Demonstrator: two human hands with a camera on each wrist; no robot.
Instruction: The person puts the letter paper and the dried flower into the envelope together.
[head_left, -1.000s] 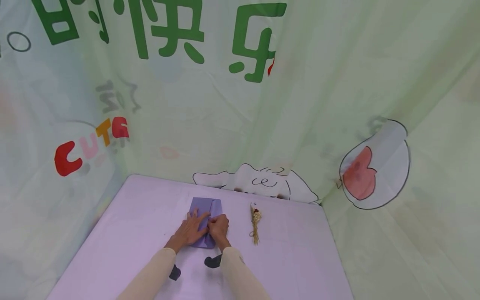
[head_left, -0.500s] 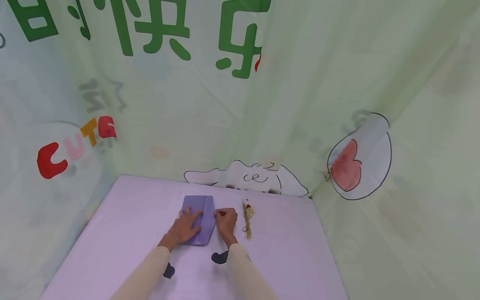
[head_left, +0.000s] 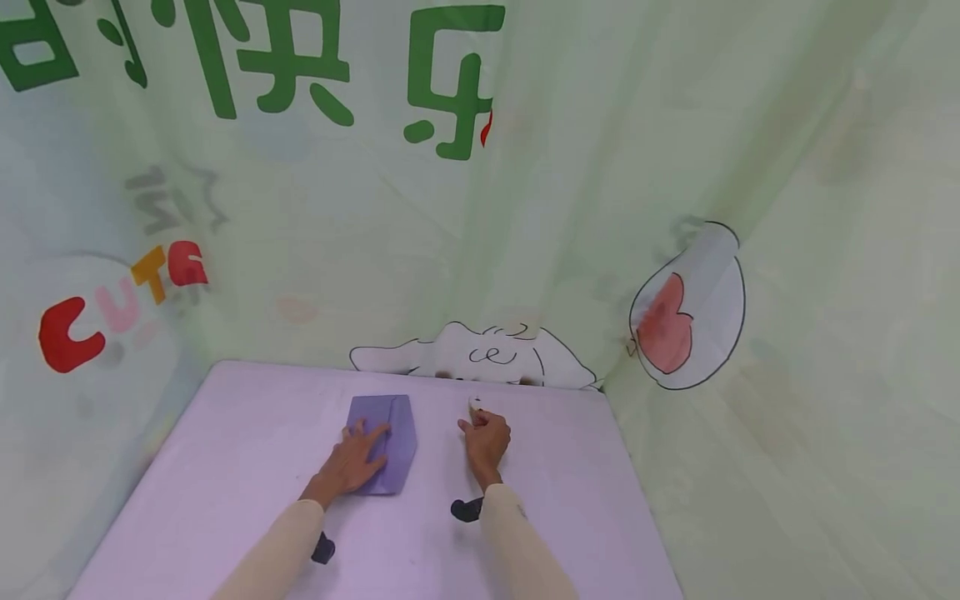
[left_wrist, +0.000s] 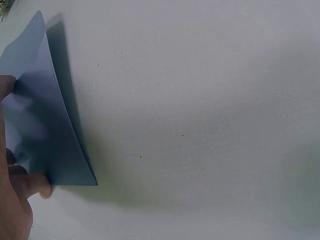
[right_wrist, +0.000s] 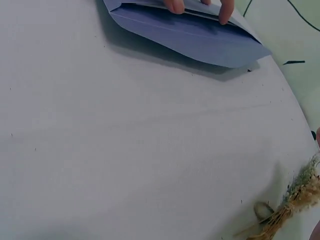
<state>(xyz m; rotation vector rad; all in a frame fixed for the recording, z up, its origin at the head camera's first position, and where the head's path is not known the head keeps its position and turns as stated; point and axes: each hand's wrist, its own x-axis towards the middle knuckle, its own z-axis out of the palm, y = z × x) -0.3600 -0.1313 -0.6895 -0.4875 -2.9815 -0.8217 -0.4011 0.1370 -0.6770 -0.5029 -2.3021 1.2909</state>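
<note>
A purple envelope lies on the table with its flap side to the right; the right wrist view shows its mouth parted, with pale paper edges inside. My left hand rests on it, fingers spread over the front, and a thumb shows at its lower edge in the left wrist view. My right hand is over a small dried flower bouquet, covering most of it in the head view. In the right wrist view, fingertips show at the right edge on either side of the bouquet, with gaps beside it.
A pale lilac cloth covers the table. Printed curtains hang behind it and along both sides. A strap end sticks out at the right wrist.
My right hand has left the envelope's right side and moved right to the bouquet. The left hand stays on the envelope. The head view has turned slightly right.
</note>
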